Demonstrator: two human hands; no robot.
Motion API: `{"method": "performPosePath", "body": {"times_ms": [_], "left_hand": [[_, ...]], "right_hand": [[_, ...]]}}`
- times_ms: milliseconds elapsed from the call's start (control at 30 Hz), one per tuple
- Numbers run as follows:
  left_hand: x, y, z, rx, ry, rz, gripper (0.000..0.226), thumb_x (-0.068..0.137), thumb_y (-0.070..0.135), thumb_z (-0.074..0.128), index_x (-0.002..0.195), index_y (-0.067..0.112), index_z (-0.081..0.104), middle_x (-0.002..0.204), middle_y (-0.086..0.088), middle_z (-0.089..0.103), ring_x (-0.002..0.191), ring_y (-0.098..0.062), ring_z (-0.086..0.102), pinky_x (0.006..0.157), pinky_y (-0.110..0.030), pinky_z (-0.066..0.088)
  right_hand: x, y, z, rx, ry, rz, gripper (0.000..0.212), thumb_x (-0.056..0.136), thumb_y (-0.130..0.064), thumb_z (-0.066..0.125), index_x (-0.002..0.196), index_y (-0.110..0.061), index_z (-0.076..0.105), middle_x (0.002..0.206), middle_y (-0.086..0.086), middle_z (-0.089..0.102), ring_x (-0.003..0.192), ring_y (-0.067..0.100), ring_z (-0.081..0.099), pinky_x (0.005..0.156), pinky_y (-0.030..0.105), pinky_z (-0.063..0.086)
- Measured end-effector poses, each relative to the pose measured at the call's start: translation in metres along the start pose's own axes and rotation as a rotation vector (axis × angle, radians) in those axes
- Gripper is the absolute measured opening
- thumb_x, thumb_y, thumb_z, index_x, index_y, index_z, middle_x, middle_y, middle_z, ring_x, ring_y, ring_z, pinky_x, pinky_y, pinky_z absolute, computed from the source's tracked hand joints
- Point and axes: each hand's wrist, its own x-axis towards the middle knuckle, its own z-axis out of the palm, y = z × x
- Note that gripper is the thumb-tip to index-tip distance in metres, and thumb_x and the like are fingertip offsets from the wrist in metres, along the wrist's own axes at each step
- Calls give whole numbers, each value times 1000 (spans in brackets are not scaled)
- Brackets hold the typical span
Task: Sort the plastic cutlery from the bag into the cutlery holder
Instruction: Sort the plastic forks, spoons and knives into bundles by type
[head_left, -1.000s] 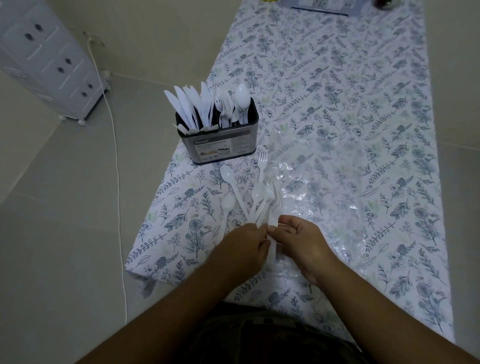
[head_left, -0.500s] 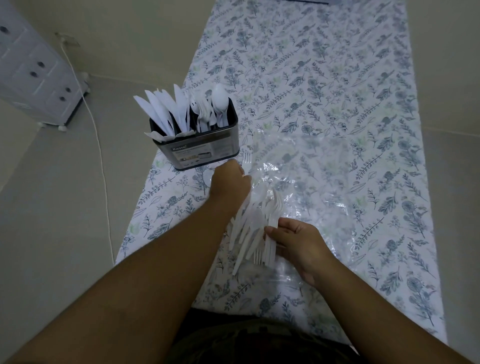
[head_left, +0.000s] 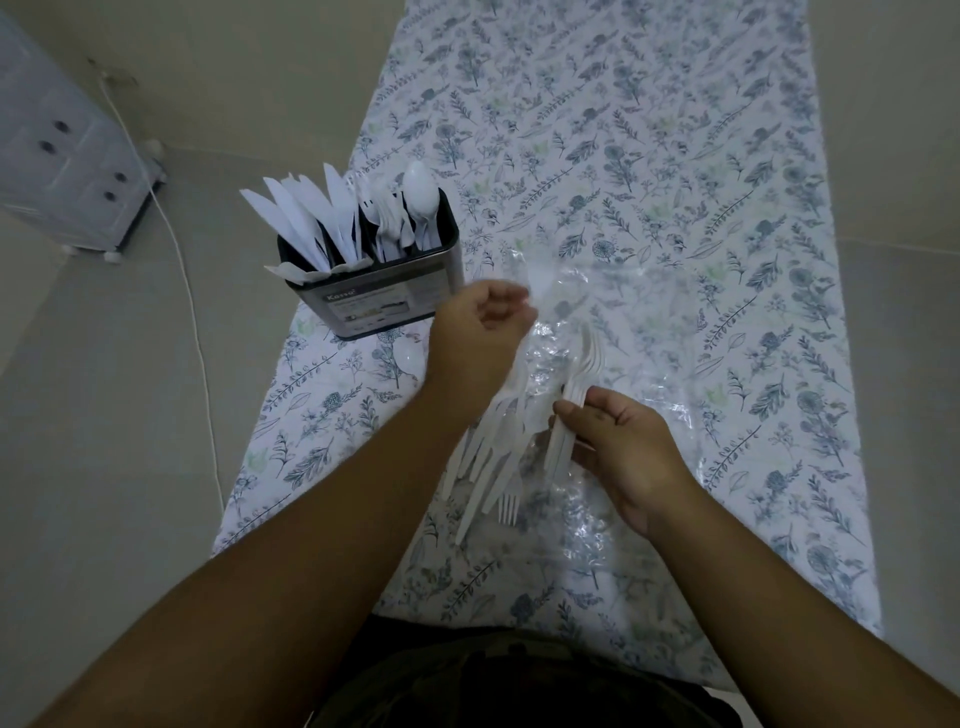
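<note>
The dark metal cutlery holder (head_left: 382, 304) stands near the table's left edge, with white knives (head_left: 306, 218) on its left side and forks and spoons (head_left: 410, 208) on its right. My left hand (head_left: 475, 338) hovers just right of the holder, fingers curled and pinching a blurred white plastic fork (head_left: 511, 291). My right hand (head_left: 621, 449) grips a bundle of white cutlery (head_left: 571, 410) by the handles. A loose pile of knives and a fork (head_left: 493, 467) lies partly under my left wrist. The clear plastic bag (head_left: 608, 291) lies flat beneath.
A single white spoon (head_left: 404, 358) lies on the floral tablecloth (head_left: 649, 130) in front of the holder. The table's left edge drops to the tiled floor, where a white drawer cabinet (head_left: 62, 166) and a white cable (head_left: 195, 322) sit.
My left hand left the bundle, reached toward the fork lying beside the holder and now has its fingers curled on it. My right hand keeps the bundle, now raised slightly.
</note>
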Motion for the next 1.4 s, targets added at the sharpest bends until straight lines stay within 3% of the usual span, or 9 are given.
{"method": "performPosePath", "body": {"times_ms": [133,233,500,600,667,767,900,1033,1400], "left_hand": [[-53,-13,-4,-165,-122,-288,21,90,10,72,110,16,73,94,-2,76,81,-6,73,72,-20,57],[-81,-27,-5,-271,-70,-400,22,90,9,72,109,19,75,99,1,78,92,-9,74,81,-23,58],[-106,-42,-15,114,-133,-209,26,95,16,64,119,17,73,109,5,72,100,-8,70,91,-36,59],[-111,-43,-20,318,-246,-118,29,95,13,61,122,19,71,96,10,68,84,2,66,82,-18,57],[-114,-47,-25,485,-247,-78,26,93,11,61,114,18,74,93,8,71,75,4,61,70,-5,49],[-121,-57,-28,629,-251,-89,9,89,19,68,96,16,72,87,3,69,76,-7,62,74,-23,57],[-124,-64,-14,874,-324,-179,36,85,51,69,91,15,64,83,1,64,78,-16,62,73,-35,56],[-118,-63,-11,938,-288,-158,31,87,44,68,95,15,62,88,-1,63,81,-17,60,69,-28,50],[-114,-57,-46,743,-294,-84,21,87,10,72,106,17,68,87,5,65,80,-10,61,71,-20,49]], "right_hand": [[-3,1,6,9,-84,-42,38,93,-9,71,112,20,55,92,32,62,94,40,71,85,46,62],[-11,11,9,-15,-105,-12,30,93,-8,71,118,7,64,108,29,72,105,38,73,84,42,61],[-25,29,9,-152,-127,10,21,90,-8,75,111,-7,72,91,10,80,88,24,78,68,28,60],[-28,33,2,-271,-126,0,21,89,-9,77,109,-7,75,93,14,80,88,27,78,72,33,62],[-31,36,-4,-303,-107,22,7,89,-4,75,89,-11,75,74,0,78,72,17,76,64,25,59],[-32,44,-16,-325,-38,57,36,89,-5,75,60,-11,53,53,-2,54,56,13,59,59,23,51],[-34,50,-23,-252,-30,55,55,77,-24,84,93,19,54,79,12,49,77,28,54,77,52,58],[-38,49,-22,-248,-31,62,12,87,-9,78,93,-1,71,87,21,70,82,27,72,78,39,61],[-36,35,-21,-553,-2,-117,19,87,-16,80,100,-5,71,74,-7,62,68,7,58,67,17,48]]}}
